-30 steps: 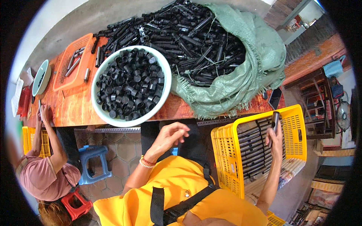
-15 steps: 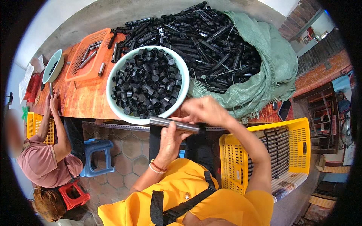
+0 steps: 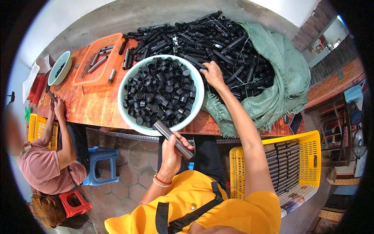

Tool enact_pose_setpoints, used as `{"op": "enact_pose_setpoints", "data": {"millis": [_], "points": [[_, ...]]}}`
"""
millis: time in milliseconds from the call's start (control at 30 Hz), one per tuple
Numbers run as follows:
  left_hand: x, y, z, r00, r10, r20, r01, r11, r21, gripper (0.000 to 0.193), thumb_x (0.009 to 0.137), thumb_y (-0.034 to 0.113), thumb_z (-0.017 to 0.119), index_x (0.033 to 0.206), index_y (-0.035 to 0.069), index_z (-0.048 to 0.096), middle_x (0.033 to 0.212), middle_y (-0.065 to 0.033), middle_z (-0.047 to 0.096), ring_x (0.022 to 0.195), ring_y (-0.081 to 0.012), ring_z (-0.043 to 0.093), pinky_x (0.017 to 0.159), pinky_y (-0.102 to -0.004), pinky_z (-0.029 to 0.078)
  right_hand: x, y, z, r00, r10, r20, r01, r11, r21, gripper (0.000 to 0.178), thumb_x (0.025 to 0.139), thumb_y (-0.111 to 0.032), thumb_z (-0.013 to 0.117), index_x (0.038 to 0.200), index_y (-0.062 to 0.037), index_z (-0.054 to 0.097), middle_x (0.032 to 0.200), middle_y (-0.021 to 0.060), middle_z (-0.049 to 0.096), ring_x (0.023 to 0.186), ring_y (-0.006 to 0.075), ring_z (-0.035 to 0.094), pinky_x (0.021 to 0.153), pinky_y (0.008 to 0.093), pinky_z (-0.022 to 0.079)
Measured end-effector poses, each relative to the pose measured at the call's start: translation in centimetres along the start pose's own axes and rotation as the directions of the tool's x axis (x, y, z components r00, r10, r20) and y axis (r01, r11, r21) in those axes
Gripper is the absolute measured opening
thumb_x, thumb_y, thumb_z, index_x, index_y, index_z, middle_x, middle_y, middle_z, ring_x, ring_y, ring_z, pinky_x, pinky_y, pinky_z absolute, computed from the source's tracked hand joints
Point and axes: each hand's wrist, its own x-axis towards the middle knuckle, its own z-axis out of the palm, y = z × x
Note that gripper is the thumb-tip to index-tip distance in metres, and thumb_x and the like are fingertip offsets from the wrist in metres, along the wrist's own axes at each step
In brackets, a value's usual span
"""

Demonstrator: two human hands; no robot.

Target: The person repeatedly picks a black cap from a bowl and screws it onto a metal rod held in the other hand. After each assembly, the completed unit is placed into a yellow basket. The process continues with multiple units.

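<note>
Head view, from the left: a co-worker in a pink shirt (image 3: 41, 169) sits at the table's end by a small teal bowl (image 3: 59, 67), with an orange tray (image 3: 98, 58) of a few rods further in. Next comes the large pale bowl of black caps (image 3: 160, 93). Just below its near rim, the left hand (image 3: 171, 153) has its fingers wrapped around a dark metal tube (image 3: 173, 139). The tube's long axis runs diagonally, its upper end touching or nearly touching the bowl's rim, its lower end sticking out past the knuckles to the right. The right hand (image 3: 213, 74) reaches well away, fingers curled down onto the pile of black tubes (image 3: 218, 43) on the green sack (image 3: 280, 78); whether they pinch one I cannot tell. Far right, a yellow crate (image 3: 307, 156) holds stacked tubes.
</note>
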Motion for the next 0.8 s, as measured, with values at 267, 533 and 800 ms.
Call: {"op": "enact_pose_setpoints", "data": {"millis": [267, 533, 800], "points": [[0.4, 0.1, 0.3, 0.996, -0.045, 0.073, 0.045, 0.999, -0.005, 0.026, 0.096, 0.034, 0.048, 0.097, 0.008, 0.047, 0.074, -0.0053, 0.055, 0.068, -0.0153, 0.059, 0.07, -0.0331, 0.054, -2.2, 2.4, -12.9, 0.978, 0.078, 0.192, -0.069, 0.996, -0.05, 0.031, 0.079, -0.022, 0.063, 0.107, -0.0085, 0.062, 0.097, 0.0194, 0.065, 0.095, 0.0364, 0.061, 0.083, 0.045, 0.047], [1.1, -0.6, 1.8, 0.993, -0.078, 0.09, 0.076, 0.997, 0.03, 0.028, 0.096, 0.036, 0.047, 0.097, 0.009, 0.047, 0.07, -0.002, 0.049, 0.063, -0.0149, 0.054, 0.067, -0.0326, 0.053, -7.0, -0.6, -23.5, 0.975, 0.091, 0.202, -0.174, 0.878, 0.446, 0.025, 0.079, -0.012, 0.065, 0.102, -0.0043, 0.06, 0.065, 0.0, 0.055, 0.044, 0.006, 0.048, 0.041, 0.022, 0.039], [2.8, 0.2, 2.6, 0.98, -0.154, 0.128, 0.159, 0.987, -0.034, 0.031, 0.094, 0.037, 0.052, 0.102, 0.007, 0.05, 0.07, -0.0008, 0.046, 0.057, -0.0092, 0.048, 0.056, -0.0245, 0.047, -13.5, -5.2, -21.4, 0.827, -0.1, 0.553, -0.302, 0.751, 0.587, 0.023, 0.076, -0.003, 0.067, 0.098, -0.0016, 0.066, 0.078, 0.0013, 0.061, 0.055, 0.0044, 0.053, 0.048, 0.0183, 0.044]]}}
